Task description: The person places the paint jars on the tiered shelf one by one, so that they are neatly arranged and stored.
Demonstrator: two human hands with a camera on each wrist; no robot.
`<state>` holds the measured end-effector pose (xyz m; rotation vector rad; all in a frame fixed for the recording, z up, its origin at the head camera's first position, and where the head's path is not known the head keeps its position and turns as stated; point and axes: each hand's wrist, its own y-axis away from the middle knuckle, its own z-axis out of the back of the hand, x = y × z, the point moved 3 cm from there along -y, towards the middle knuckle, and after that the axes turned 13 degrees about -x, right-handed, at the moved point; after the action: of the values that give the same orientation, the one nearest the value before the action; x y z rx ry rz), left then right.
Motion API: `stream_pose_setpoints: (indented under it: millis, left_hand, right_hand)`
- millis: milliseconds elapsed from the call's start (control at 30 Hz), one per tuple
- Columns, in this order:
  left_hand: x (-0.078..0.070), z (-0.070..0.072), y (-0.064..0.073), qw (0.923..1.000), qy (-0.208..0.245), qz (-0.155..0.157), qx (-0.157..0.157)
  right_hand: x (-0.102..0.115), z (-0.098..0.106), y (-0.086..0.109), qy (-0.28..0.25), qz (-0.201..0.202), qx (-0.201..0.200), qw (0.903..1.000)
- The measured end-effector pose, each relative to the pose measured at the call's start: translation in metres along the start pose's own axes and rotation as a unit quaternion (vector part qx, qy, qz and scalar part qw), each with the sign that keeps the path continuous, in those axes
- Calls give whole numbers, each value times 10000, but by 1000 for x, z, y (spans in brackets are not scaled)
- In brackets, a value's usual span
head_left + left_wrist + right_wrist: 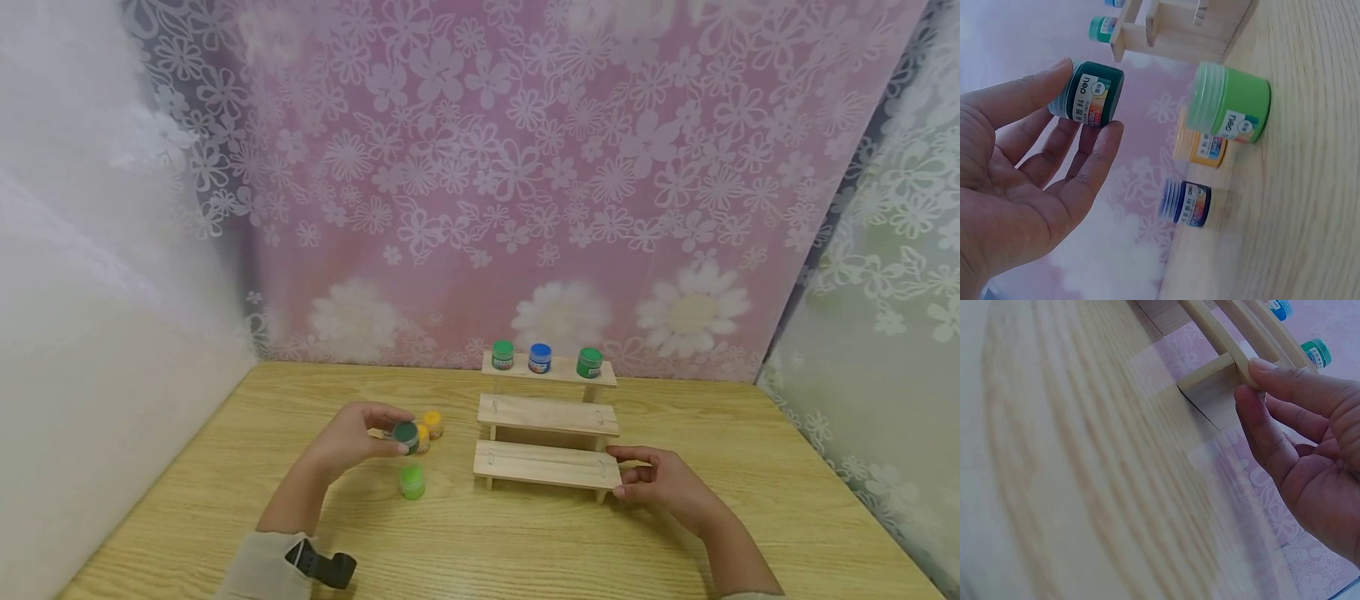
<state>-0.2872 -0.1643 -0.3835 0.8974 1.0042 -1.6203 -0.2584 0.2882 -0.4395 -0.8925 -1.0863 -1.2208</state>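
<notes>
My left hand [352, 442] holds a dark green paint jar [1094, 94] between thumb and fingers, lifted off the table. Below it stand a light green paint jar [412, 482], yellow paint jars [432, 423] and, in the left wrist view, a dark blue paint jar [1186, 203]. My right hand [663, 483] pinches the right end of the lowest step of a three-step wooden rack [547, 465]. On the rack's top step sit two green paint jars [589, 362] with a blue paint jar [540, 358] between them.
The rack stands on a wood-grain table [525, 546]. A pink flowered curtain [480, 183] hangs behind the table, and pale sheets [112, 275] close off both sides. A black strap [321, 565] lies around the left sleeve.
</notes>
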Motion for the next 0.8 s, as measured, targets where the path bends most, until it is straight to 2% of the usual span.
stream_pose_setpoints:
  millis: [300,533,800]
  left_hand:
    - [-11,-11,-1,9999,69,-84,116]
    - [-18,-19,-2,9997,153,-36,193]
    - [-25,-27,-4,9989,131,-277,361]
  right_hand:
    - [0,0,0,27,-31,-46,10000]
    - [1,0,0,-34,-12,-5,10000]
    - [2,-1,1,-16,-11,4,10000]
